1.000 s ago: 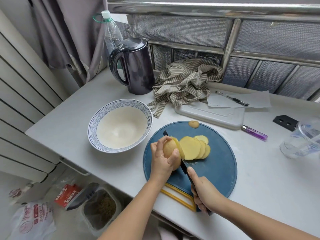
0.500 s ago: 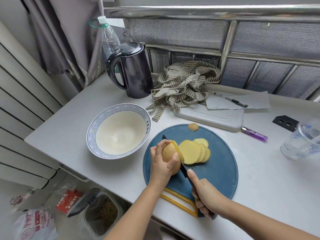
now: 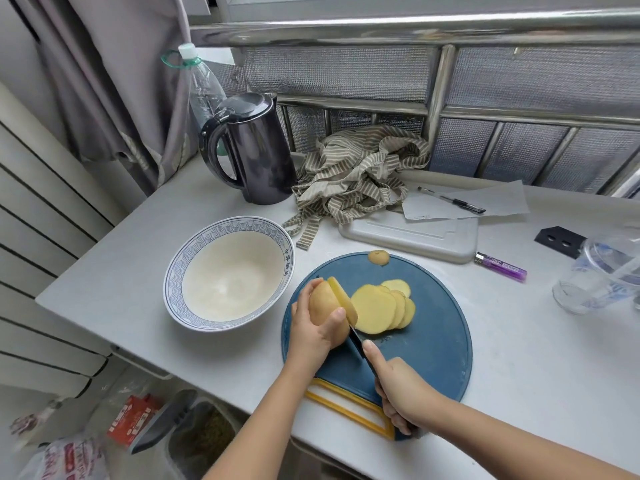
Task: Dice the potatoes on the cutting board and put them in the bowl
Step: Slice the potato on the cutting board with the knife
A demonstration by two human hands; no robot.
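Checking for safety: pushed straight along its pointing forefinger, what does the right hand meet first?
Probably the thumb of the left hand, gripping the potato; depth along the knife is unclear.

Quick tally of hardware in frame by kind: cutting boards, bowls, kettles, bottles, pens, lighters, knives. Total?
cutting boards: 2 (blue board, white board)
bowl: 1
kettle: 1
bottle: 1
pen: 1
lighter: 1
knife: 1
total: 8

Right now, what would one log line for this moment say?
step: slicing potato | left hand: holds potato | right hand: grips knife | slices: on cutting board | bowl: no potato yet
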